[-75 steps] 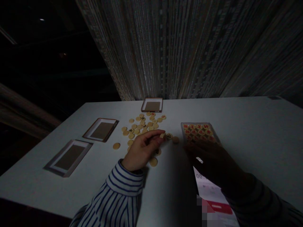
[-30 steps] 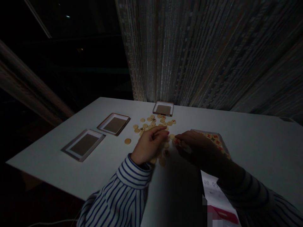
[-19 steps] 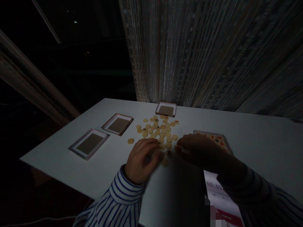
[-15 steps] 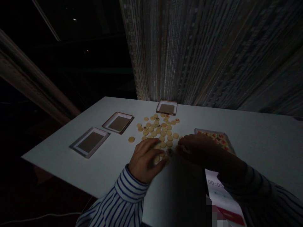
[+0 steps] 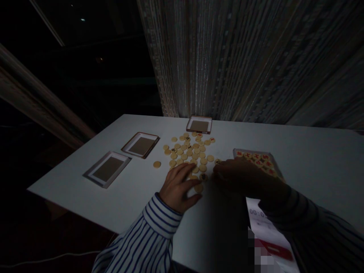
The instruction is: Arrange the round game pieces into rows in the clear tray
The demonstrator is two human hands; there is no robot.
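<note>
Several round wooden pieces (image 5: 189,153) lie spread over the middle of the white table (image 5: 148,212), most with plain faces up, a few showing black or red characters. My left hand (image 5: 179,187) rests over the near left part of the pieces, its fingers apart. On the right my right hand (image 5: 240,176) is low beside the pile, in deep shadow, near a black-marked piece (image 5: 218,162); what its fingers hold, if anything, is hidden. Partly behind it is a box (image 5: 271,154) with red-marked pieces laid in it.
Two trays, one brown-rimmed (image 5: 140,145) and one grey (image 5: 107,169), lie at the left. Another tray (image 5: 199,124) is at the back edge, before a string curtain (image 5: 199,57). A lit phone screen (image 5: 264,223) lies under my right forearm.
My right hand has shifted slightly, and a black-marked piece now shows at its fingertips. My left hand has moved a little nearer, still spread. The view has tilted slightly.
</note>
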